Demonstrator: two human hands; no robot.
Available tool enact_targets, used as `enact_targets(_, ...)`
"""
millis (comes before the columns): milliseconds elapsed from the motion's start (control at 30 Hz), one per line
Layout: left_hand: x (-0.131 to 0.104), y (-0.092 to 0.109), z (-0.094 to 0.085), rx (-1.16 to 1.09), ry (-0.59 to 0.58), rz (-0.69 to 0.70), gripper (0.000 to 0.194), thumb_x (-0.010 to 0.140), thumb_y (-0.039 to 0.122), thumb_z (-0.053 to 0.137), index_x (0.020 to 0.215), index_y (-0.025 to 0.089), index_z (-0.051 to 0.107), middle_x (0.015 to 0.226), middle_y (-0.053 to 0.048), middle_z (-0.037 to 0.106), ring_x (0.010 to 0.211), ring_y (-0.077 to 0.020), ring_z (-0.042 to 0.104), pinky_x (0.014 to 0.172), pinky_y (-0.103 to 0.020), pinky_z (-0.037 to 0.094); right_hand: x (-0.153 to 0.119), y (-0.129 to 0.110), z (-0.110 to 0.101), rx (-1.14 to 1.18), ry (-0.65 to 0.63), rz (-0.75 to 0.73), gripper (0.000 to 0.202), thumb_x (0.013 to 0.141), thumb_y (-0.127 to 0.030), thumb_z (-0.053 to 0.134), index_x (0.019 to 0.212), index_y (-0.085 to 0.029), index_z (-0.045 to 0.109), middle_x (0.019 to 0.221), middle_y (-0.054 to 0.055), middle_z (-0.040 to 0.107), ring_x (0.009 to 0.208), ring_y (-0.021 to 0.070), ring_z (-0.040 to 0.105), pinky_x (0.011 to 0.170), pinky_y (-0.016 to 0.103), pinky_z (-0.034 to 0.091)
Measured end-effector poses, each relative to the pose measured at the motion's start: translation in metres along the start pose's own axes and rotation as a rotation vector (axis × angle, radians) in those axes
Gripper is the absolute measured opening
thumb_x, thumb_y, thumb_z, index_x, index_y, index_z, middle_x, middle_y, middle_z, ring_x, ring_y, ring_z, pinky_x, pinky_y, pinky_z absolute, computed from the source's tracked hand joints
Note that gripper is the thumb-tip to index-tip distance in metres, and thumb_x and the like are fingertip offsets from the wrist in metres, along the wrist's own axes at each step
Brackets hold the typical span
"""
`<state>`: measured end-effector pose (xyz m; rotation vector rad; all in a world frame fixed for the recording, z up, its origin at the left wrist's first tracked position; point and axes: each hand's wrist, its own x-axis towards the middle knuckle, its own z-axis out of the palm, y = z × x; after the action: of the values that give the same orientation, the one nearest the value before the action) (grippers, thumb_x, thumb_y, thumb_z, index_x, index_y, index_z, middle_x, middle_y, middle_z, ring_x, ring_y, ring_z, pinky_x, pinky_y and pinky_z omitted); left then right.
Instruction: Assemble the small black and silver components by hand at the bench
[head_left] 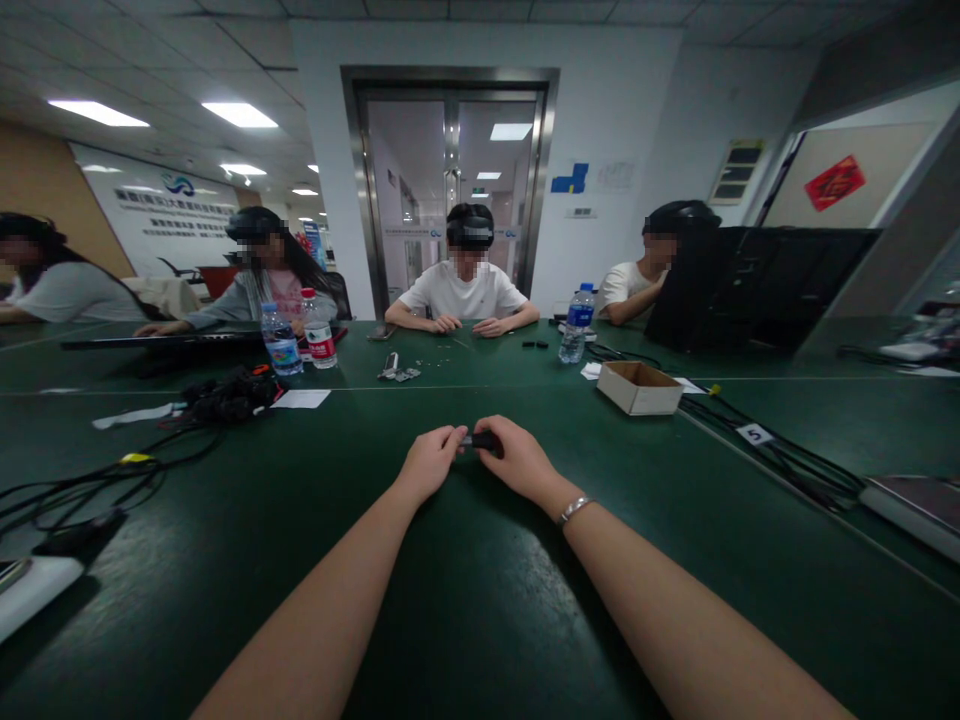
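Both of my hands meet over the green table [465,620], around a small black stick-shaped piece [487,441] with a grey end. My right hand [521,462], with a silver bracelet at the wrist, grips the black part between thumb and fingers. At the grey end, pinched fingertips of my left hand [429,465] close on the same piece. What exactly the piece is, I cannot make out, since the fingers cover part of it. Farther across the table lie small silver metal parts [399,370] and two short black pieces [535,345].
An open cardboard box [637,390] stands to the right, by bundled black cables [780,450]. Water bottles [577,325] stand on the far side, two more left of centre. Tangled black gear [229,395] lies at left. Several people in headsets sit around the table, one directly opposite.
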<state>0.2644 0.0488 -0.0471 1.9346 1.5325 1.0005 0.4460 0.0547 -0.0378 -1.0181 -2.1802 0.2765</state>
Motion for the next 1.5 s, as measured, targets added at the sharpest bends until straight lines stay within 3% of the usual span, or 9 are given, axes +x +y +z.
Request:
enact_targets(233, -0.001, 0.001, -0.001, 0.031, 0.010, 0.009, 0.053, 0.088, 0.058, 0.028, 0.063, 0.019, 0.056, 0.060, 0.001, 0.056, 0.060, -0.0158, 0.052, 0.057, -0.026, 0.033, 0.000, -0.006, -0.002, -0.025, -0.012, -0.013, 0.023, 0.077, -0.014, 0.056, 0.098, -0.021, 0.056, 0.096, 0.003, 0.060, 0.080, 0.0148, 0.055, 0.070, 0.027, 0.042)
enact_targets(467, -0.001, 0.003, -0.001, -0.114, 0.013, 0.087, 0.020, 0.082, 0.039, 0.053, 0.084, 0.021, 0.060, 0.083, 0.000, 0.064, 0.079, -0.0153, 0.058, 0.071, -0.026, 0.043, 0.000, 0.004, 0.000, 0.033, -0.003, 0.065, 0.021, 0.078, -0.020, 0.059, 0.099, -0.021, 0.059, 0.095, 0.003, 0.062, 0.084, 0.0157, 0.057, 0.074, 0.029, 0.043)
enact_targets(633, 0.001, 0.000, 0.000, -0.177, 0.054, 0.131, 0.006, 0.072, 0.020, 0.062, 0.077, 0.020, 0.059, 0.089, -0.002, 0.063, 0.087, -0.0167, 0.059, 0.076, -0.029, 0.046, 0.001, 0.007, 0.002, 0.053, -0.047, 0.076, 0.019, 0.079, -0.021, 0.060, 0.097, -0.021, 0.061, 0.094, 0.003, 0.064, 0.081, 0.0153, 0.057, 0.071, 0.028, 0.043)
enact_targets(833, 0.001, -0.001, 0.002, -0.224, 0.067, 0.102, 0.044, 0.068, 0.023, 0.069, 0.109, 0.023, 0.056, 0.111, -0.006, 0.059, 0.101, -0.0191, 0.057, 0.076, -0.028, 0.046, 0.002, 0.009, 0.004, 0.082, -0.023, 0.061, 0.018, 0.079, -0.019, 0.059, 0.097, -0.020, 0.062, 0.094, 0.004, 0.064, 0.082, 0.0154, 0.057, 0.074, 0.029, 0.043)
enact_targets(933, 0.003, -0.001, 0.003, -0.155, 0.073, 0.032, 0.029, 0.079, 0.041, 0.058, 0.098, 0.019, 0.064, 0.105, -0.008, 0.061, 0.099, -0.0207, 0.057, 0.081, -0.032, 0.045, 0.002, 0.010, 0.003, 0.078, -0.010, 0.074, 0.020, 0.079, -0.021, 0.060, 0.098, -0.020, 0.061, 0.095, 0.004, 0.064, 0.083, 0.0158, 0.057, 0.075, 0.030, 0.044)
enact_targets(1067, 0.005, -0.002, 0.003, -0.029, 0.017, 0.027, 0.047, 0.089, 0.049, 0.035, 0.073, 0.018, 0.067, 0.084, -0.006, 0.062, 0.086, -0.0201, 0.058, 0.083, -0.034, 0.043, 0.002, 0.008, 0.002, 0.075, -0.003, 0.088, 0.018, 0.079, -0.021, 0.060, 0.097, -0.019, 0.061, 0.093, 0.004, 0.064, 0.080, 0.0151, 0.057, 0.074, 0.029, 0.044)
enact_targets(1267, 0.003, -0.002, 0.004, -0.210, -0.077, 0.094, 0.023, 0.085, 0.029, 0.050, 0.102, 0.022, 0.063, 0.099, -0.004, 0.065, 0.093, -0.0170, 0.059, 0.083, -0.029, 0.046, 0.002, 0.011, 0.003, 0.089, 0.005, 0.096, 0.019, 0.080, -0.023, 0.060, 0.098, -0.020, 0.061, 0.093, 0.004, 0.064, 0.079, 0.0149, 0.057, 0.072, 0.028, 0.044)
enact_targets(1433, 0.001, -0.001, 0.005, -0.237, -0.033, 0.070, 0.052, 0.074, 0.023, 0.065, 0.124, 0.024, 0.050, 0.108, -0.006, 0.061, 0.091, -0.0171, 0.060, 0.080, -0.031, 0.048, 0.002, 0.014, 0.004, 0.096, 0.026, 0.097, 0.019, 0.079, -0.023, 0.059, 0.098, -0.019, 0.061, 0.091, 0.004, 0.064, 0.078, 0.0151, 0.056, 0.072, 0.029, 0.044)
enact_targets(1500, 0.001, -0.001, 0.005, -0.247, -0.003, 0.067, 0.046, 0.074, 0.024, 0.064, 0.118, 0.022, 0.053, 0.103, -0.006, 0.062, 0.089, -0.0166, 0.060, 0.078, -0.030, 0.048, 0.002, 0.015, 0.005, 0.105, 0.026, 0.101, 0.019, 0.079, -0.024, 0.060, 0.097, -0.019, 0.061, 0.089, 0.003, 0.064, 0.077, 0.0148, 0.056, 0.071, 0.028, 0.044)
